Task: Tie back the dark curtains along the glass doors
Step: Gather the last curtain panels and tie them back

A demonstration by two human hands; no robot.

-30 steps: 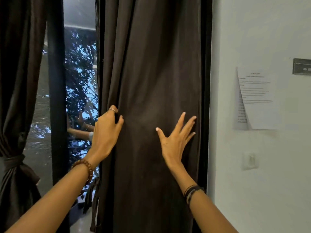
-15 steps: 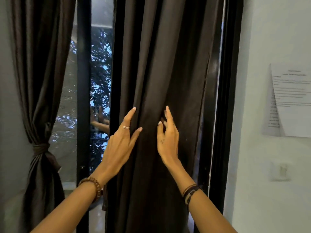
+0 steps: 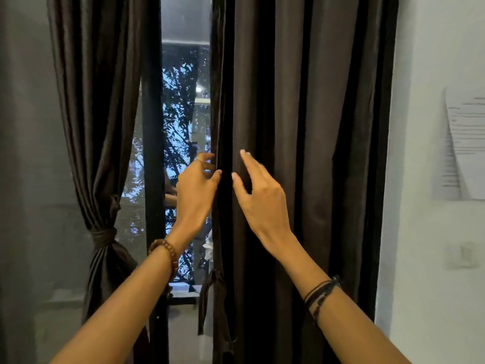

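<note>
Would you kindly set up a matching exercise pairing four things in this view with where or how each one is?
Things:
1. left curtain
2. right curtain
3. paper
4. bead bracelet

States:
A. on the left wrist
B. hanging loose, untied
C. on the white wall
D. tied back with a band

Pairs: 1-D, 2-B, 3-C, 4-A

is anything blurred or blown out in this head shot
Head view: the right hand shows slight motion blur at its fingertips; the printed sheet on the wall is too soft to read; the glass glows bright blue against the dim curtain.
</note>
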